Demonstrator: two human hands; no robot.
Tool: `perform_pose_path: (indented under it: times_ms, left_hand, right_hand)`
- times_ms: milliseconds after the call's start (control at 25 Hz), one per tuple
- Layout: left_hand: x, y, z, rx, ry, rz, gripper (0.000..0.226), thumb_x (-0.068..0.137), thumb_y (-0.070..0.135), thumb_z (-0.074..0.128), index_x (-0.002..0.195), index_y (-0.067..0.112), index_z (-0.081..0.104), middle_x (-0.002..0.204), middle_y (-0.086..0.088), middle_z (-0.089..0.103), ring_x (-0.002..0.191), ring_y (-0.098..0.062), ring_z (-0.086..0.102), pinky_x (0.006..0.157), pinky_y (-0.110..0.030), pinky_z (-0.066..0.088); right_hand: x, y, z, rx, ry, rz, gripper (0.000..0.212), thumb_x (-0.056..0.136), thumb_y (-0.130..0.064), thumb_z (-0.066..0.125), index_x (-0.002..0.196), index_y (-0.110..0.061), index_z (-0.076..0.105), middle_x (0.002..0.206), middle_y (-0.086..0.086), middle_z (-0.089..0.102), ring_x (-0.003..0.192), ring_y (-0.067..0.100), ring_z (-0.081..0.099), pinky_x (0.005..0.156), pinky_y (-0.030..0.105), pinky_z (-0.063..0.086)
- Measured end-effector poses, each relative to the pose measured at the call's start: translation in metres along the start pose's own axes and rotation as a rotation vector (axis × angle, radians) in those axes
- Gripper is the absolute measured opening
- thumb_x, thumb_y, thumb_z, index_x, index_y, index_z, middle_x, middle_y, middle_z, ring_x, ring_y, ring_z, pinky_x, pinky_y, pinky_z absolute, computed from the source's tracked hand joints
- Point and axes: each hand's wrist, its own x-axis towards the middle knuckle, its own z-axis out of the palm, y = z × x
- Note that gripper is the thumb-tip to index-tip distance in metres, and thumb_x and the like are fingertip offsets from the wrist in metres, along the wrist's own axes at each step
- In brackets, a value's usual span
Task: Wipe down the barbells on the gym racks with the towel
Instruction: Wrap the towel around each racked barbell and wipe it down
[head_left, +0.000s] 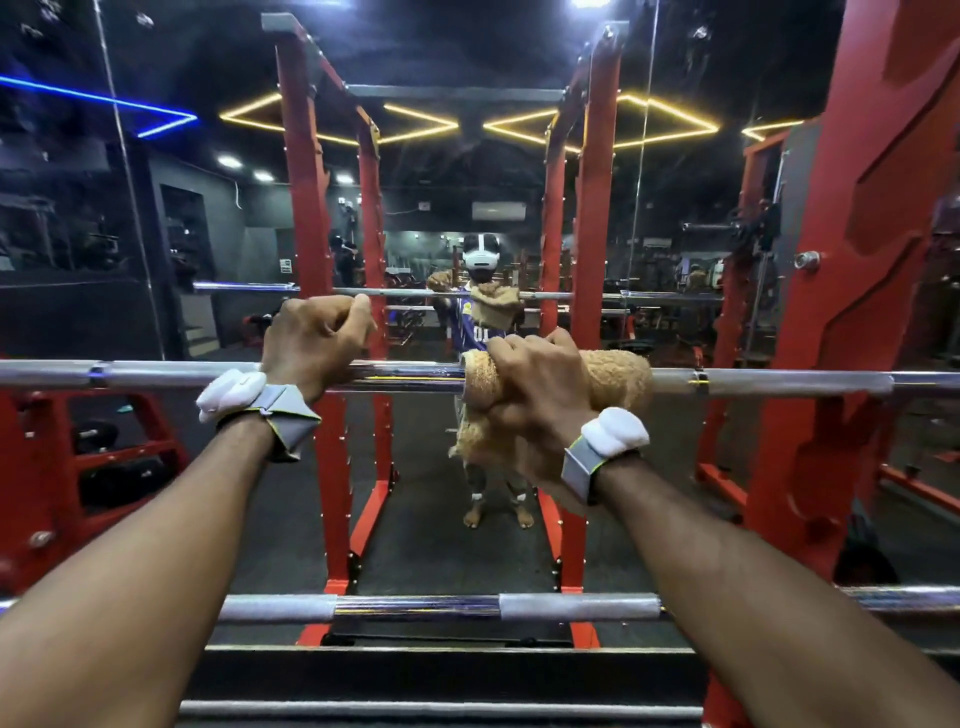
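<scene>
Dark gym under yellow ceiling light strips (337, 120), with a mirror (467, 218) on the wall beyond both hands and a dark floor (441, 545) below them. A red rack (852, 312) rises to the right of the right hand, its posts repeated in the reflection. A chrome barbell (405, 377) runs level across the rack; a second bar (415, 607) lies lower, beneath the forearms. Both arms reach forward, nearly straight. The left hand (311, 343) sits on top of the barbell, fingers curled over it. Just beside it, the right hand (535, 382) grips a tan towel (615, 374) wrapped round the barbell, loose cloth hanging below the wrist. Each wrist carries a grey band (283, 418) with a white pad.
</scene>
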Motion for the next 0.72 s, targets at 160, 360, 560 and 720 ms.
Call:
perform_pose_path:
  times_ms: [160,360,560,720]
  left_hand:
    - [-0.008,-0.027,-0.009,0.052,0.003,-0.068,0.048,0.09,0.055,0.04,0.074,0.024,0.073,0.069,0.004,0.072,0.074,-0.022,0.068,0.065,-0.034,0.053]
    - [-0.01,-0.054,-0.027,0.242,-0.024,-0.099,0.047,0.095,0.046,0.045,0.071,0.012,0.066,0.07,-0.013,0.065,0.079,-0.037,0.064,0.062,-0.036,0.044]
    - [-0.01,-0.057,-0.018,0.546,-0.137,-0.118,0.05,0.1,0.041,0.034,0.088,0.012,0.073,0.092,-0.024,0.068,0.091,-0.042,0.064,0.073,-0.039,0.043]
    - [-0.012,-0.061,-0.016,0.624,-0.15,-0.063,0.052,0.101,0.038,0.032,0.089,0.008,0.073,0.089,-0.024,0.069,0.087,-0.041,0.065,0.07,-0.038,0.044]
  right_hand:
    - [0.013,-0.003,-0.013,0.151,-0.206,0.045,0.032,0.071,-0.042,0.069,0.087,-0.019,0.055,0.093,0.007,0.07,0.091,0.035,0.065,0.067,0.033,0.032]
    - [0.007,-0.023,-0.003,0.066,-0.072,0.036,0.035,0.066,-0.042,0.069,0.088,-0.025,0.047,0.09,0.001,0.067,0.089,0.028,0.065,0.072,0.036,0.024]
    - [0.041,-0.013,-0.008,0.344,-0.453,0.094,0.034,0.071,-0.041,0.067,0.074,-0.015,0.046,0.073,0.003,0.057,0.076,0.033,0.057,0.059,0.032,0.036]
    - [0.052,-0.018,-0.002,0.426,-0.503,0.111,0.034,0.057,-0.043,0.056,0.072,-0.013,0.05,0.07,0.007,0.061,0.072,0.035,0.063,0.064,0.039,0.054]
